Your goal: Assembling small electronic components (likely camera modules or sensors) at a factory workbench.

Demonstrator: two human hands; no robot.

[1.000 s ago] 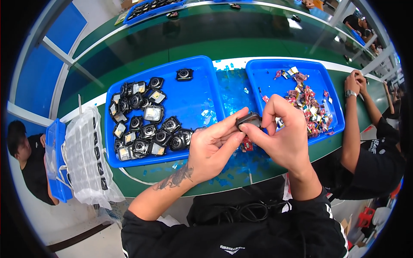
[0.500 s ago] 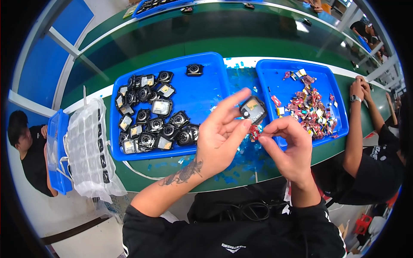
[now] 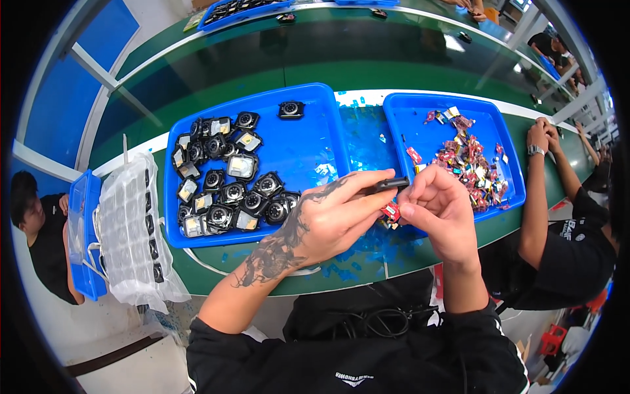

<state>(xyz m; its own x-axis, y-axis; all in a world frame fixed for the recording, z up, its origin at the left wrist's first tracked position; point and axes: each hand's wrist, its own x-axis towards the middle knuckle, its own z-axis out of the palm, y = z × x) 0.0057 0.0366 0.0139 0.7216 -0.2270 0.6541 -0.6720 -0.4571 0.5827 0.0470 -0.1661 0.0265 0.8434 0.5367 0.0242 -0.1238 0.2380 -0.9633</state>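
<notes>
A small black part (image 3: pixel 392 185) sits pinched between the left hand's (image 3: pixel 331 220) fingertips and the right hand's (image 3: pixel 436 207) closed fingers. A red piece (image 3: pixel 391 211) shows just below them, blue trays (image 3: pixel 308 148) beyond.

A small flat black part (image 3: pixel 391 184) is pinched edge-on between the fingers (image 3: pixel 367 187) of the left hand (image 3: pixel 328 223) and those of the right hand (image 3: pixel 436 213), held level just above the near edge of the green surface (image 3: pixel 275 262), between the two blue trays. Only its thin dark edge shows, so its face cannot be made out. Just beneath it, against the right hand's fingers, sits a small red piece (image 3: pixel 391 211) with a pale mark, tilted and partly hidden.
</notes>
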